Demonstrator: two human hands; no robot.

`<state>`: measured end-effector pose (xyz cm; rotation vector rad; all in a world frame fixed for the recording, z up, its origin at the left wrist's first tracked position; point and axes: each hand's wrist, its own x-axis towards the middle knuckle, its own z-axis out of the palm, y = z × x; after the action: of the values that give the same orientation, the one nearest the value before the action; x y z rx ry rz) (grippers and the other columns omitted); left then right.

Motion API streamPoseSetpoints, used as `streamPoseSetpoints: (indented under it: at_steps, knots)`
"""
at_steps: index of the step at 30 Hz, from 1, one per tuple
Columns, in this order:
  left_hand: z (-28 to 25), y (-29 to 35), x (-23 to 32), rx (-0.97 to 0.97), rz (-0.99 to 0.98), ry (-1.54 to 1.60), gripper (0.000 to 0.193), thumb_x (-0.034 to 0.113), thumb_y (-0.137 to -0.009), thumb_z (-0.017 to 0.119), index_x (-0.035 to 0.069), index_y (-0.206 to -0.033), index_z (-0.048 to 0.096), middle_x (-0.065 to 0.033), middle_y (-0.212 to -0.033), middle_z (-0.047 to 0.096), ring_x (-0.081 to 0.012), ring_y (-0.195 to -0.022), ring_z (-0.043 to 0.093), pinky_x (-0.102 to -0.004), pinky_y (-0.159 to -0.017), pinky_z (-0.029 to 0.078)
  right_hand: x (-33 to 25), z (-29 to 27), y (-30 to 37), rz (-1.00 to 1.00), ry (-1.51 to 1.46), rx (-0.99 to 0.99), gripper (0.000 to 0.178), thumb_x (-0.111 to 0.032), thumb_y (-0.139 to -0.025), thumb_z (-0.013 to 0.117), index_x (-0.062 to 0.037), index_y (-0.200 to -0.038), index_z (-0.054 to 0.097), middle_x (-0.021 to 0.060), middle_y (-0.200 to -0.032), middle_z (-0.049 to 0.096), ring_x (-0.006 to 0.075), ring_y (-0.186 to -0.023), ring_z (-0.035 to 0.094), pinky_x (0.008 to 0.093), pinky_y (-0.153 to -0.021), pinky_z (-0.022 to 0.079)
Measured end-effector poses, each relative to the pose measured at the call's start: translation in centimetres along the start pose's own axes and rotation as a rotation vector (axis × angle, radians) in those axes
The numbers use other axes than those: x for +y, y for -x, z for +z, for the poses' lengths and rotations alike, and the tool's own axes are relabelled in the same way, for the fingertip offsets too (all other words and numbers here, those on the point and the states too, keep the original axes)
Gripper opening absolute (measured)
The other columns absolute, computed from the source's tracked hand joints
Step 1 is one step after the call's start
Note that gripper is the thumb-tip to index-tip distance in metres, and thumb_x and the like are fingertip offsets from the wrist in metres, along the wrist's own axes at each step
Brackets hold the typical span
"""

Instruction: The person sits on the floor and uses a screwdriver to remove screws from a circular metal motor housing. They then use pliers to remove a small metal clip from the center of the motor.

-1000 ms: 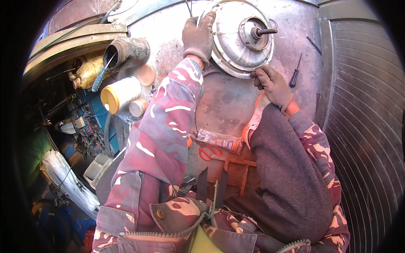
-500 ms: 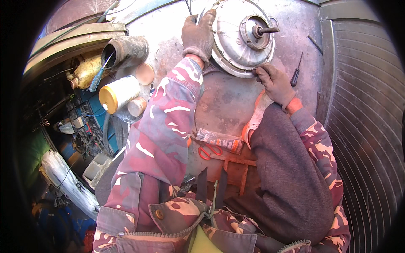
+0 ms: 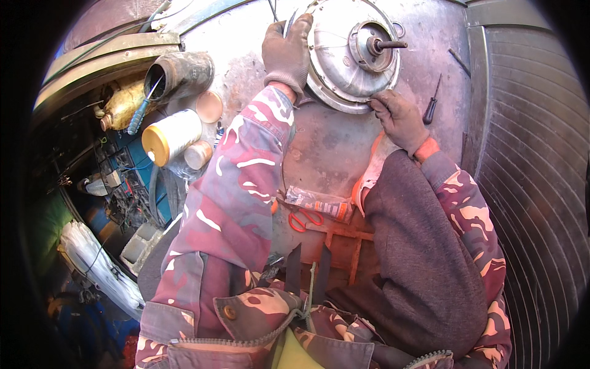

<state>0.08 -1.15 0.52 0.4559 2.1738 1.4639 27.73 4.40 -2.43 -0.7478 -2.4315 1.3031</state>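
Note:
A round silvery metal housing (image 3: pixel 335 58) with small bolts along its rim stands at the top middle on a metal surface. A shaft (image 3: pixel 391 45) sticks out of its raised hub. My left hand (image 3: pixel 287 54), in a dark work glove, is closed round the housing's left rim. A thin shiny strip shows between its thumb and fingers; whether this is part of the rim I cannot tell. At the lower right rim my right hand (image 3: pixel 401 120), gloved too, has its fingertips closed on the edge. Anything small within that pinch is hidden.
To the right lies a black-handled screwdriver (image 3: pixel 430 109). On the left stand a white bottle with a yellow cap (image 3: pixel 157 145), a dark metal pipe (image 3: pixel 190 74) and a blue-handled screwdriver (image 3: pixel 139 117). Red-handled scissors (image 3: pixel 305 219) and a plastic packet (image 3: pixel 319 203) lie nearer me.
My left hand has shifted very slightly left along the housing's rim. The right hand stays at the lower right edge, almost unmoved.

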Motion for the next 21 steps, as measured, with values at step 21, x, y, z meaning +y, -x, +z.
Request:
streamPoseSetpoints:
  at_steps: [21]
  knots:
    - [0.0,-1.2,0.0,-0.055,-0.051,0.03,0.061,0.04,-0.097,0.081,-0.013,-0.125,0.066,-0.0161,-0.109,0.076,-0.0206,-0.097,0.071,-0.0311,-0.088,0.057,-1.8,1.2,0.4,0.143,-0.003,0.051,0.021,-0.027,-0.107,0.067,-0.0067,-0.105,0.071,0.0149,-0.096,0.073,0.0392,-0.086,0.073,0.0468,-0.073,0.058]
